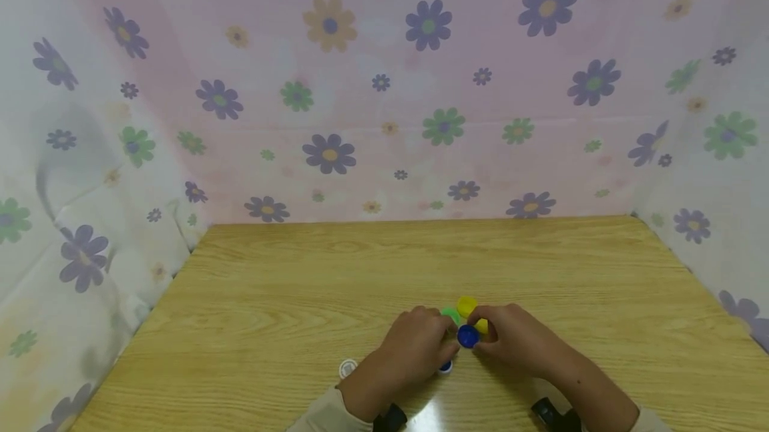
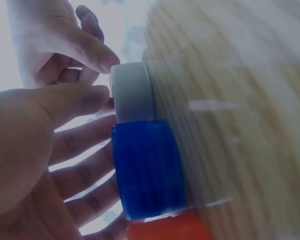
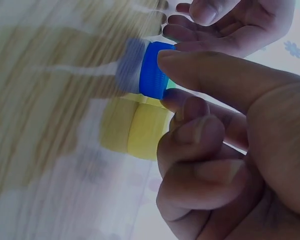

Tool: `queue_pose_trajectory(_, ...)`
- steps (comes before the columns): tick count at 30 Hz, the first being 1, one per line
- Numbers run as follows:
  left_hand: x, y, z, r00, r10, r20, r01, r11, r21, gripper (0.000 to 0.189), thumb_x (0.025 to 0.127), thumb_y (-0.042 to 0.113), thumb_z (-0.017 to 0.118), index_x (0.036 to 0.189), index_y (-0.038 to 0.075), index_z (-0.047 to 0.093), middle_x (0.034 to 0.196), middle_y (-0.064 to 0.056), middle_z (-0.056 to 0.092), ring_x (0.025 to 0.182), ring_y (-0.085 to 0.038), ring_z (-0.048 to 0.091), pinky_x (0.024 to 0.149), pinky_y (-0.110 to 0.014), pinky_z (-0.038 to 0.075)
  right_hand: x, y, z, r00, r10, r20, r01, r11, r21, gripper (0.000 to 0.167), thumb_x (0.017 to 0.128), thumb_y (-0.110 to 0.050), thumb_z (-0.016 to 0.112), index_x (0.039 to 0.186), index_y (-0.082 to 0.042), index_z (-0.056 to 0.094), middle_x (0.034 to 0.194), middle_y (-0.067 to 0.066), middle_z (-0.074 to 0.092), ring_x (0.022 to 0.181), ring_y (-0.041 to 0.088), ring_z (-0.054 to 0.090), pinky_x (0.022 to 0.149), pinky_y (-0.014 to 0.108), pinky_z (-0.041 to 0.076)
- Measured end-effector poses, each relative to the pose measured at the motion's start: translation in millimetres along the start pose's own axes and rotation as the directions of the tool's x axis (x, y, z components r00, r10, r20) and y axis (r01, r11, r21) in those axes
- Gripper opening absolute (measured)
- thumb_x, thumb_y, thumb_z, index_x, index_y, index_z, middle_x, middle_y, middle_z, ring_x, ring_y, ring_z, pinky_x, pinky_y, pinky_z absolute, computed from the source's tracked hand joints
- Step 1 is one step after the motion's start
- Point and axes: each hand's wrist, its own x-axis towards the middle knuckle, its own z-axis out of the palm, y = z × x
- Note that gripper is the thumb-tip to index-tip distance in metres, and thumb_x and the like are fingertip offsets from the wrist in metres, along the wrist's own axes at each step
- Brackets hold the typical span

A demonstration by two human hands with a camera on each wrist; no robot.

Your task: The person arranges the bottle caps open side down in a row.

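A blue cap [image 1: 468, 336] is sitting just beside the loosely curving left hand [image 1: 414, 345]; the right hand [image 1: 513, 340] is pinching it.

Blue cap [image 3: 153, 70] in right fingers [image 3: 200, 134]

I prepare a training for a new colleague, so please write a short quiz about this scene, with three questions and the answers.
1. True or false: the right hand pinches a blue cap.
2. In the head view, what colour is the round piece to the left of the left hand: a) green, b) white, c) yellow?
3. Short answer: in the left wrist view, what colour is the middle piece, between the white piece and the orange-red piece?

Key: 1. true; 2. b; 3. blue.
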Motion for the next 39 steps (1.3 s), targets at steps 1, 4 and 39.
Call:
queue_pose_trajectory(1,-0.4,0.2,-0.1,1.0,0.004,0.004,-0.004,1.0,-0.001,0.023,0.095,0.035,0.069,0.112,0.022,0.077,0.094,0.01,0.069,0.087,-0.006,0.059,0.081,-0.032,0.051,-0.2,-0.2,0.4,1.0,0.0,-0.006,0.0,1.0,-0.005,0.029,0.085,-0.012,0.079,0.111,-0.005,0.069,0.065,-0.006,0.056,0.054,0.005,0.048,0.049,0.021,0.042)
queue_pose_trajectory(4,-1.5,0.5,-0.8,1.0,0.015,0.015,-0.016,1.0,0.01,0.025,0.095,0.038,0.068,0.113,0.023,0.076,0.096,0.01,0.068,0.088,-0.006,0.058,0.079,-0.03,0.05,0.4,-0.6,1.4,1.0,0.006,-0.017,-0.006,1.0,-0.013,0.028,0.085,-0.012,0.079,0.11,-0.006,0.069,0.064,-0.006,0.055,0.053,0.005,0.047,0.048,0.021,0.041)
queue_pose_trajectory(39,2.7,-6.2,-12.2,0.996,-0.042,-0.078,0.009,0.923,-0.385,0.014,0.097,0.027,0.068,0.102,0.015,0.07,0.087,0.006,0.077,0.074,0.004,0.066,0.067,-0.014,0.051,-3.8,-9.7,-15.8,0.994,-0.099,-0.045,0.103,0.99,0.1,0.031,0.092,-0.02,0.073,0.116,-0.007,0.061,0.082,-0.003,0.066,0.061,0.008,0.061,0.053,0.025,0.051)
